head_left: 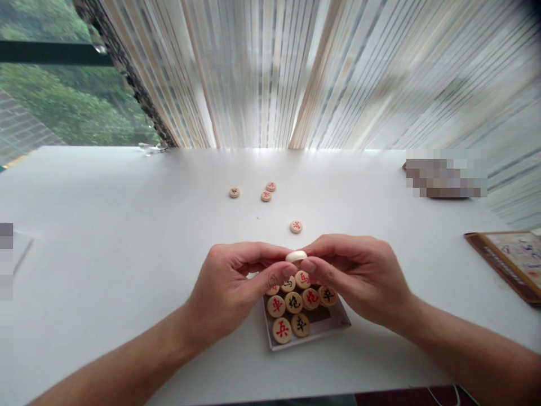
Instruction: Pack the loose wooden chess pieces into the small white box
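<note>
The open box [307, 336] on the counter [139, 237] is the landmark. Over its far end, a pale round piece [296, 256] is pinched between the fingertips of both hands. The left hand [230, 287] comes in from the left of the box and the right hand [366, 276] from its right; each grips the piece with thumb and fingers, thumbs on the near side. Directly below the hands, inside the box, sit round pieces with red or black characters [293, 303], with a gap at the box's near right. Beyond the box, just past the fingertips, lies one loose red-marked piece [296, 226]. Farther beyond the box and to its left are two touching red-marked pieces [266, 196] and a black-marked piece [234, 193] apart from them.
</note>
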{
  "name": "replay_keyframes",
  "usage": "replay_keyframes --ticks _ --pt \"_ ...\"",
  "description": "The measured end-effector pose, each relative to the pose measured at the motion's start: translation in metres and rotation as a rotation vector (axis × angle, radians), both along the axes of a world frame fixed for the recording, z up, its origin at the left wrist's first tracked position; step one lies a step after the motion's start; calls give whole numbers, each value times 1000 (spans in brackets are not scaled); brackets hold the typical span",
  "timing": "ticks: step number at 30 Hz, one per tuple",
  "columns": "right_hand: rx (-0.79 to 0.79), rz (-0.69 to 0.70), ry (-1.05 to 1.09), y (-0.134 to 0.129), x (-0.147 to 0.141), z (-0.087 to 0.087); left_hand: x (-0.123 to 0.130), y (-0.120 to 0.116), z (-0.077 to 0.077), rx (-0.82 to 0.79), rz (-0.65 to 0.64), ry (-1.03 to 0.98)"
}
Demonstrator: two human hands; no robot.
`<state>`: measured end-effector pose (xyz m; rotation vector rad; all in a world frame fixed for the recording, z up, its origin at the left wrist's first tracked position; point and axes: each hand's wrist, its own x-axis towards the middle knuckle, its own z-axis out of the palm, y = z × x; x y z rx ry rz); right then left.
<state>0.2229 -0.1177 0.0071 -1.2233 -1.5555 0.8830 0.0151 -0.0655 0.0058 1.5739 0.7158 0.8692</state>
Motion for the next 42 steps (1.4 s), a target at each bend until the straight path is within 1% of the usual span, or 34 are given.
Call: replay_keyframes --ticks 3,7,10,14,16,19,21,24,26,28,31,36,39,42 --pt "-77 13 62 0 0 1 0 -1 -2 -1 -17 -33" --pt "-272 82 255 -1 -1 3 0 -3 -5 -16 -66 -105" --pt "-399 130 391 -1 -4 4 0 -4 -5 -25 -101 -99" --pt "-478 176 515 -2 -8 6 0 -4 -5 -26 -110 -66" --pt "-499 182 541 -3 -9 6 -1 -5 -5 -3 -104 -47" --pt "-501 162 500 -4 -9 6 -1 -6 -6 87 -107 -18" --pt "-500 154 470 -5 -9 5 -1 -7 -5 200 -102 10" --pt "-517 167 504 -5 -10 5 0 -5 -4 390 -79 40" --pt "-525 186 549 -4 -10 6 1 -4 -4 451 -72 38" --pt "-523 207 576 -4 -10 8 0 -4 -4 428 -74 29" --pt "-520 216 578 -3 -8 10 -2 -5 -6 308 -83 7" --pt "-514 226 633 -2 -4 5 -2 -6 -7 138 -81 -63" --pt "-529 240 671 -2 -4 3 -1 -6 -6 92 -74 -80" --pt "-554 250 704 -3 -5 5 -1 -6 -6 86 -69 -77"
